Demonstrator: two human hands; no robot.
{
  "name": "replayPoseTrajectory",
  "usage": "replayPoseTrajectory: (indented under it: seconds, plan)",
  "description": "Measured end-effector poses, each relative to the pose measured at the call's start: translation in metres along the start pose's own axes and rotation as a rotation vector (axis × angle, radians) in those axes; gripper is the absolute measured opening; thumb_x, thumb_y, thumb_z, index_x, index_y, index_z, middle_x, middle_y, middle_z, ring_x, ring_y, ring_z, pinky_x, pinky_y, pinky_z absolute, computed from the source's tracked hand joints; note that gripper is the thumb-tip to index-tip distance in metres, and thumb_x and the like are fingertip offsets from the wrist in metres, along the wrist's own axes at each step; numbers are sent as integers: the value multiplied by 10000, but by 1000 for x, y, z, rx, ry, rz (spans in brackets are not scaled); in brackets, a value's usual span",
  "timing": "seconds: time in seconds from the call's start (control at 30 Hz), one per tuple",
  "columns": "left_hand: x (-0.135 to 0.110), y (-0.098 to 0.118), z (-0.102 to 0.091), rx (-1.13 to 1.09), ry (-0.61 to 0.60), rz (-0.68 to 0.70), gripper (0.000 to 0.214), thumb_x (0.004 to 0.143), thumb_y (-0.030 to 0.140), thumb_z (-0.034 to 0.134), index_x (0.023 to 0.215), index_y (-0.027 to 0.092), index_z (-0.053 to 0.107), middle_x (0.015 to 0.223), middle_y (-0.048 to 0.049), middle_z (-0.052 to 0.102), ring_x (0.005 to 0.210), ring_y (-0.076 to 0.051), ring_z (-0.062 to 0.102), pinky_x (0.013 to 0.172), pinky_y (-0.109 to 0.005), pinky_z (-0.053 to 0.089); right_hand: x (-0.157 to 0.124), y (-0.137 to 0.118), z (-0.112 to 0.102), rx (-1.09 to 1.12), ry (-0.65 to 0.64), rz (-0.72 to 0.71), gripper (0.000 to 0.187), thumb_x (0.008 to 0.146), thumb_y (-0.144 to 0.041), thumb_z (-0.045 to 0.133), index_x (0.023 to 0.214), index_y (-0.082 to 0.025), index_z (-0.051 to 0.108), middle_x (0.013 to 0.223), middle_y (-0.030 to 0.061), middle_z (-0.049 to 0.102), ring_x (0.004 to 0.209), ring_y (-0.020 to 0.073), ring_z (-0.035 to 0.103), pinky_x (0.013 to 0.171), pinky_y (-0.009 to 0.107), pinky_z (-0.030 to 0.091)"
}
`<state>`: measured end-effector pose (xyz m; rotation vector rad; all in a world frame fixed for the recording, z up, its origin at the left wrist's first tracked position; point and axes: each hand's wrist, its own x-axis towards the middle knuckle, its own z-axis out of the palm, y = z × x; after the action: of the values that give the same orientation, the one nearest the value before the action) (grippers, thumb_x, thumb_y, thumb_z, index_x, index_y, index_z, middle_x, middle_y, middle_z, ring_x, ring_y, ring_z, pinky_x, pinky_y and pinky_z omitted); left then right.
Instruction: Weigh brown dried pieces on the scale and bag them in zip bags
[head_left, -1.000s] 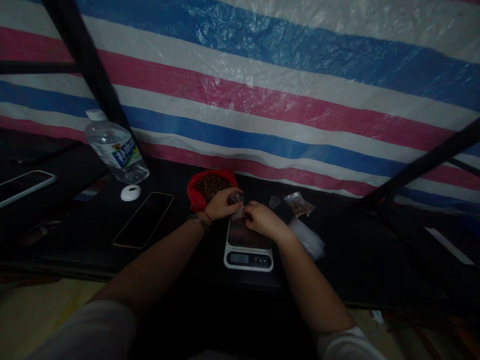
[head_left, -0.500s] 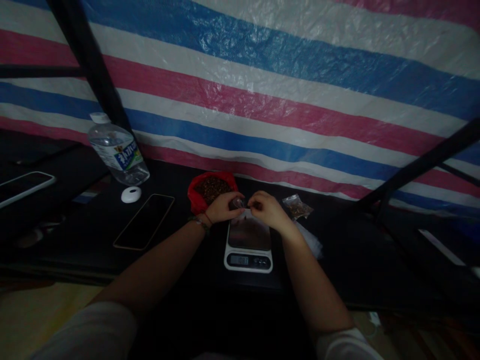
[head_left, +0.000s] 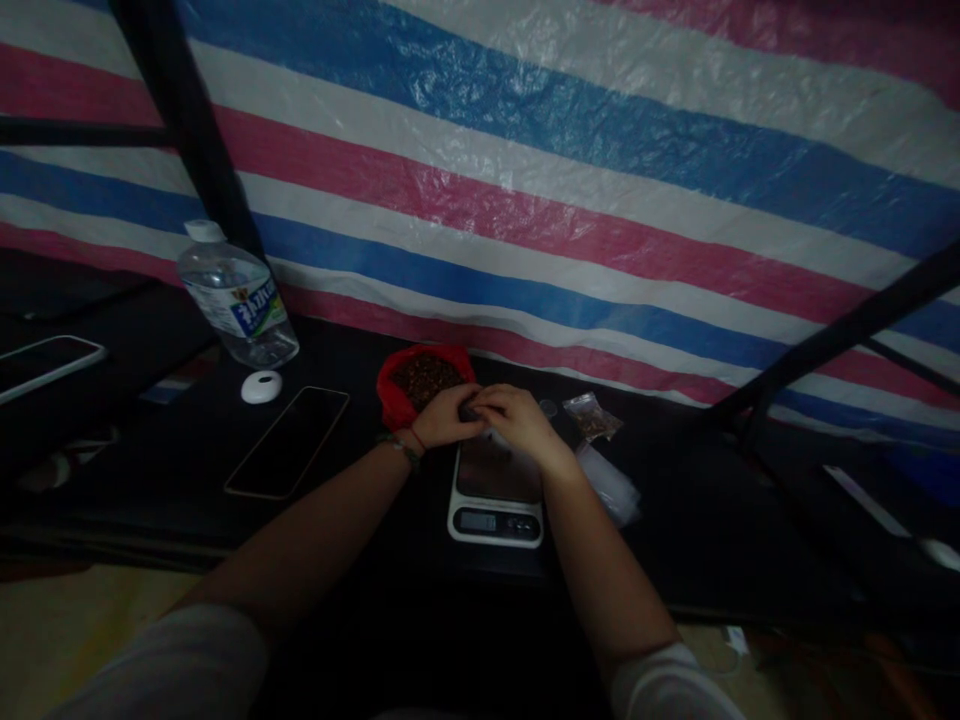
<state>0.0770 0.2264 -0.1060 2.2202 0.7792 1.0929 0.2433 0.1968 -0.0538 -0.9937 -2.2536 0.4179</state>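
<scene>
My left hand is closed around a small clear plastic bag with something dark in it, above the far end of a white kitchen scale. Against it rests my right hand, fingers bent together at the bag's mouth; what they pinch is hidden. A few dark bits show on the scale's plate. Just behind my left hand stands an open red bag full of brown granules. Right of the scale lie a filled small zip bag and a stack of clear bags.
A phone, a white rounded case and a large plastic bottle stand to the left. Another phone is at the far left. Striped sheeting hangs behind, between dark metal bars.
My right hand has moved left to meet my left hand at the small bag. A small round clear object now shows beyond my right wrist. The scale's display looks dimmer.
</scene>
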Motion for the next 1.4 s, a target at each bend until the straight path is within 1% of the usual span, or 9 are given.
replayPoseTrajectory:
  seconds: [0.17, 0.3, 0.43, 0.6, 0.7, 0.9, 1.13, 1.33, 1.4]
  plan:
    - [1, -1, 0, -4, 29, -11, 321, 723, 300, 626, 995, 134, 592, 936, -56, 640, 858, -194, 609, 786, -305, 483, -3, -6, -4, 18, 76, -6, 227, 817, -66, 533, 883, -193, 709, 963, 49, 666, 936, 151, 605, 872, 298, 466]
    - [0, -5, -1, 5, 85, -54, 378, 750, 332, 635, 1069, 136, 588, 990, -70, 652, 894, -198, 623, 817, -313, 483, -11, 0, -16, -57, 152, 108, 268, 747, -5, 497, 816, -168, 698, 863, 43, 650, 848, 149, 599, 806, 280, 464]
    - [1, -8, -1, -2, 105, -84, 381, 764, 337, 627, 1088, 142, 586, 974, -70, 665, 886, -198, 634, 817, -315, 488, -23, 9, -15, -153, -55, 251, 242, 722, -25, 526, 832, -153, 699, 857, 55, 671, 819, 158, 604, 773, 275, 453]
    - [1, -7, 0, 3, 89, -76, 371, 755, 310, 627, 1087, 148, 590, 975, -68, 668, 892, -201, 636, 838, -332, 488, -25, -2, 6, -204, -264, 260, 139, 782, -156, 592, 871, -162, 699, 910, 70, 671, 865, 165, 610, 786, 268, 447]
    - [1, -8, 0, 5, 90, -73, 376, 758, 309, 625, 1097, 149, 587, 979, -70, 667, 920, -208, 633, 853, -340, 486, -23, -13, 13, -223, -317, 239, 121, 781, -224, 640, 882, -198, 701, 961, 58, 670, 917, 174, 610, 813, 280, 447]
    - [1, -6, -2, -12, 56, -79, 381, 758, 329, 627, 1095, 154, 593, 969, -68, 670, 913, -206, 633, 827, -326, 494, -21, -17, 14, -269, -357, 241, 219, 780, -113, 564, 902, -224, 709, 991, 45, 665, 935, 168, 606, 844, 279, 448]
    - [2, -5, -2, -10, 53, -97, 367, 756, 316, 624, 1086, 158, 592, 954, -60, 672, 910, -206, 631, 839, -331, 490, -24, -5, 9, -248, -285, 237, 246, 731, -37, 530, 840, -178, 701, 916, 66, 644, 896, 166, 594, 846, 284, 445]
    - [0, -7, -1, -16, 54, -71, 390, 753, 326, 625, 1098, 152, 576, 954, -62, 665, 885, -202, 632, 818, -320, 492, -19, 1, -16, -79, 133, 146, 254, 701, 12, 516, 796, -169, 667, 880, 38, 620, 875, 147, 582, 817, 269, 451]
    - [0, -6, 0, -7, 32, -42, 416, 739, 338, 637, 1102, 146, 570, 964, -64, 658, 874, -202, 626, 804, -317, 492, -13, -3, -17, -36, 191, 113, 230, 719, -5, 526, 795, -176, 658, 892, 37, 618, 888, 148, 581, 813, 269, 453]
